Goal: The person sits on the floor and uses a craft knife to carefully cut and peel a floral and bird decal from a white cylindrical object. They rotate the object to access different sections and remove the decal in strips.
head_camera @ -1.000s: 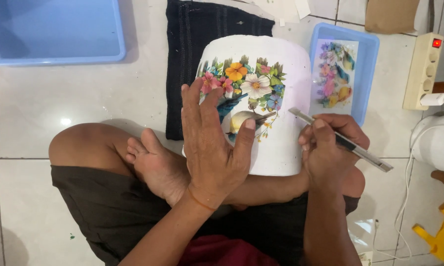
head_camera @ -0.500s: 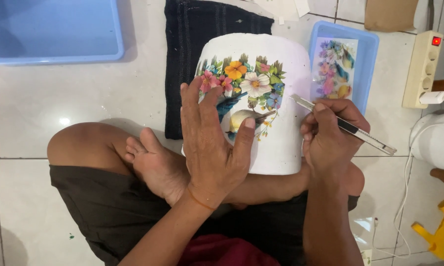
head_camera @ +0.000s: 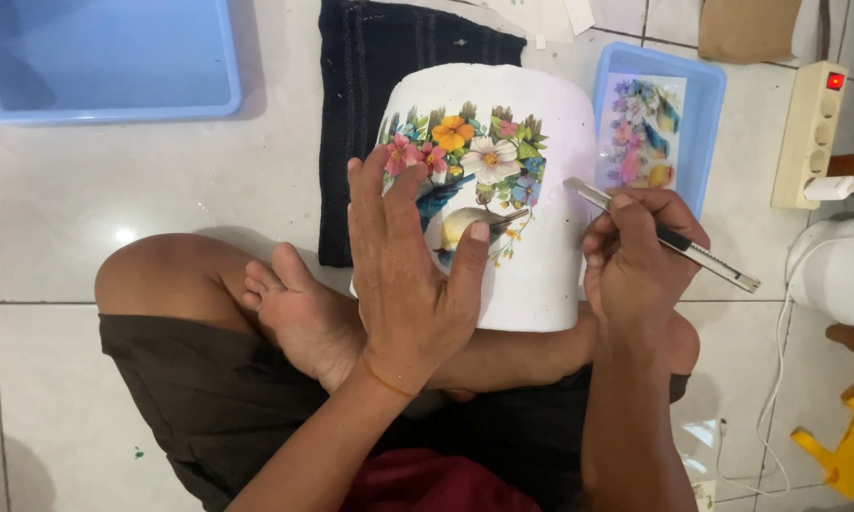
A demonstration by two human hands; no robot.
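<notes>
Left hand (head_camera: 417, 275) lies flat and spread on the pot (head_camera: 531, 190), fingers pressing the flower-and-bird print (head_camera: 474, 161); right hand (head_camera: 635, 261) is closed in a pen grip on a knife (head_camera: 664, 237), blade tip at the pot's right edge. The pot lies on its side across the crossed legs (head_camera: 294, 313). Trimming would go best with light, shallow strokes and a firmly steadied pot. Behind the pot: dark cloth (head_camera: 370, 95); to its right, a blue tray (head_camera: 702, 114)

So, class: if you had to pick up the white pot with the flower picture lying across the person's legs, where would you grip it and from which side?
Probably by its two bare curved flanks, one palm each side from above. The white pot lies on its side, the left hand already covers the picture, and the right hand holds a utility knife near the right flank.
</notes>
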